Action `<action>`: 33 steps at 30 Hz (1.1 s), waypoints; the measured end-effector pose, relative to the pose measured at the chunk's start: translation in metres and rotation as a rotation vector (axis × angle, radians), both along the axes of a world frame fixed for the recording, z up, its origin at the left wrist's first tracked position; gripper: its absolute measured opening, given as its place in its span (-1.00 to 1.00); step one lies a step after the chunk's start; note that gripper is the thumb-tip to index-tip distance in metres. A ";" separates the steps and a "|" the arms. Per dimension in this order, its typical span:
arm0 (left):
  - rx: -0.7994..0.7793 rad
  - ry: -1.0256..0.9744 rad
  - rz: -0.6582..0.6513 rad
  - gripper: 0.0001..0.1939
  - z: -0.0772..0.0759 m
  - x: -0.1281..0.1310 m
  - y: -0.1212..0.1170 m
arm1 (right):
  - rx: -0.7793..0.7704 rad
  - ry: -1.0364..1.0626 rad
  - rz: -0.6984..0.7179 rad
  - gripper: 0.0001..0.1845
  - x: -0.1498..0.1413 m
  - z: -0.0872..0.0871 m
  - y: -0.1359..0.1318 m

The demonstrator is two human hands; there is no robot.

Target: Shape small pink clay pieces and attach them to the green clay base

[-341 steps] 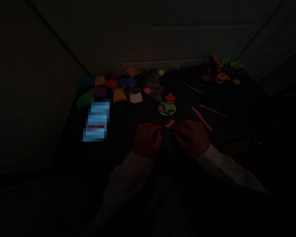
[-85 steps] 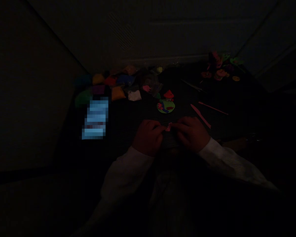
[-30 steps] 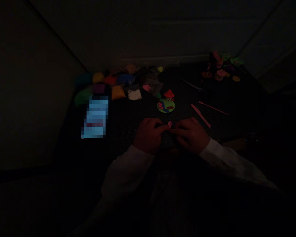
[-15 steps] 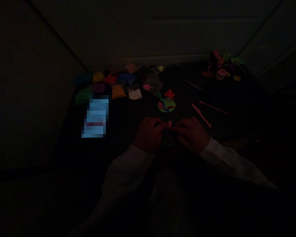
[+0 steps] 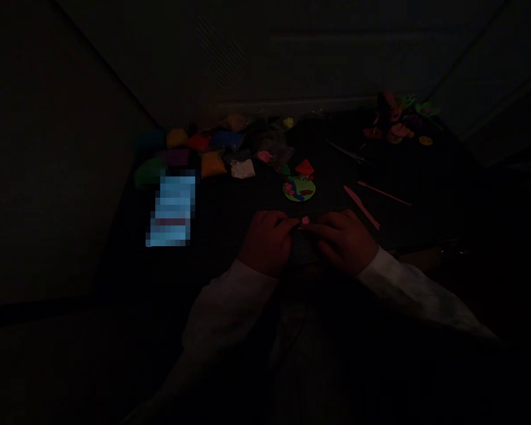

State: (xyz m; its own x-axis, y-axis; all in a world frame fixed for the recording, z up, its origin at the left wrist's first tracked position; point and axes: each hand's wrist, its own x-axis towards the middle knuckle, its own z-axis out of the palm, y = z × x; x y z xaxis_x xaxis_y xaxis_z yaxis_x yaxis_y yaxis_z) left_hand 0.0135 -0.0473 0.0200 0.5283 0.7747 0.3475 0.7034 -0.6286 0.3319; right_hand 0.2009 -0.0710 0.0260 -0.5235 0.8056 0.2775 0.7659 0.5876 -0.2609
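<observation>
In dim light, a small lump of pink modelling clay (image 5: 305, 220) is between the fingertips of both hands, just above the dark table. My left hand (image 5: 268, 239) is closed, its thumb and finger pinching the clay from the left. From the right, my right hand (image 5: 345, 239) is closed too, its fingertips pressed to the same piece. Just beyond the hands lies a round green clay disc (image 5: 299, 190) with a blue winding strip, pink bits and a brown patch. A small clay house with a red roof (image 5: 305, 168) stands at its back edge.
Right of the hands lie a pink modelling knife (image 5: 361, 208) and a thin pink stick tool (image 5: 384, 193). Scissors (image 5: 347, 152) rest farther back. Bagged coloured clay (image 5: 225, 140) lines the back left, near a lit phone (image 5: 172, 209). Colourful clay figures (image 5: 398, 121) stand back right.
The pink clay has shifted very slightly between the fingertips. Both hands stay in nearly the same place, and the picture is a little darker.
</observation>
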 end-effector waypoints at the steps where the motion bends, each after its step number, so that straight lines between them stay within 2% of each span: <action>1: 0.001 -0.002 0.006 -0.69 0.000 0.000 0.000 | 0.005 0.000 0.003 -0.62 0.000 0.000 0.000; 33: 0.003 0.007 -0.013 -0.73 0.001 -0.001 -0.001 | -0.025 -0.040 -0.047 -0.60 -0.002 0.000 0.001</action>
State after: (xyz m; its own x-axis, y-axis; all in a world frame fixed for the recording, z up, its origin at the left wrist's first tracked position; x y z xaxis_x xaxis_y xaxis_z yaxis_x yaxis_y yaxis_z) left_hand 0.0122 -0.0479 0.0210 0.5410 0.7667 0.3458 0.6972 -0.6387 0.3255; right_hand 0.1984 -0.0701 0.0259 -0.4953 0.8359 0.2367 0.8024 0.5446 -0.2440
